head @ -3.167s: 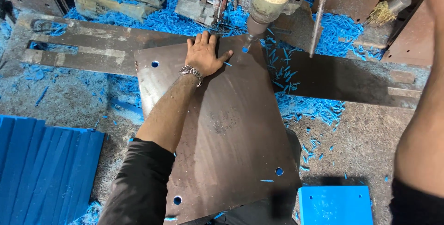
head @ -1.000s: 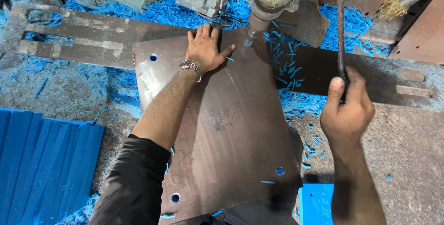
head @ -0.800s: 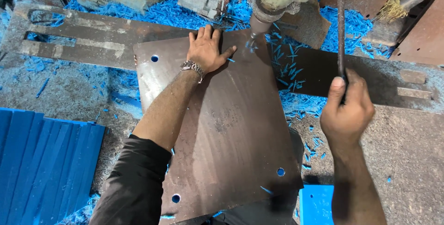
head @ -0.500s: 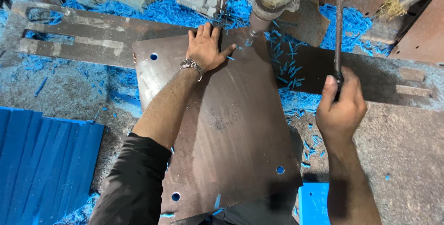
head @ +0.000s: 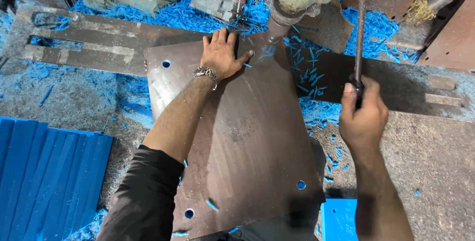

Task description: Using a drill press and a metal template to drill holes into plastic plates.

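Note:
A large brown metal plate (head: 247,142) with holes near its corners lies under a drill press. My left hand (head: 222,55), with a wristwatch, presses flat on the plate's far edge, fingers spread, just left of the drill spindle (head: 279,21). The drill tip meets the plate's far right corner amid blue shavings. My right hand (head: 363,115) is closed around the lower end of the thin dark feed lever (head: 360,33), which rises up toward the machine head.
Blue plastic shavings (head: 316,72) litter the machine table and floor. A stack of blue sheets (head: 44,171) lies at the left, and another blue piece (head: 341,218) sits at the bottom. Slotted metal bars (head: 89,40) lie behind the plate.
My right hand came into view, took hold of the feed lever and has drawn it slightly down and left. The left hand stays pressed on the plate.

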